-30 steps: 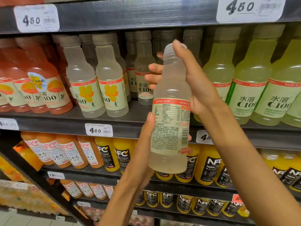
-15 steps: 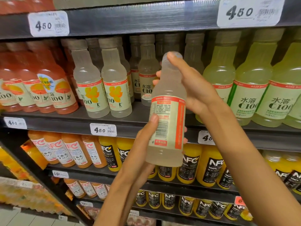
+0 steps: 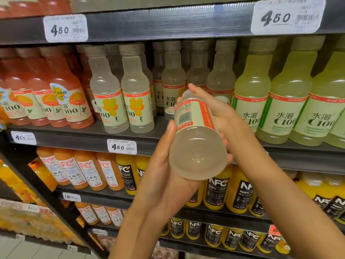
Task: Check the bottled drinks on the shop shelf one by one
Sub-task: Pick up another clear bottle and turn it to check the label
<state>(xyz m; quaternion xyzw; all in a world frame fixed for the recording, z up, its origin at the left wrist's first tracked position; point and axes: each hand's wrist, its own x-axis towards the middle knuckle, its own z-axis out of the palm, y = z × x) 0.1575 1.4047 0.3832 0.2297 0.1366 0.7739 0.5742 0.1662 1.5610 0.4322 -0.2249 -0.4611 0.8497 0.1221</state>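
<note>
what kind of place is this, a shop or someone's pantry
Most likely a shop's drinks aisle. The dark shelf edges carry printed price tags reading 450, and each shelf holds rows of identical bottled drinks grouped by flavour.

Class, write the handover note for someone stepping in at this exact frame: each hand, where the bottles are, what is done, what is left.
Left hand grips the lower body of the pale bottle; right hand holds its upper part.
The bottle is tipped, base toward the camera, off the shelf.
Done: this bottle pulled out, check under way.
Left: return it, then check the other pale bottles, the orange-red bottles and the green bottles.
</note>
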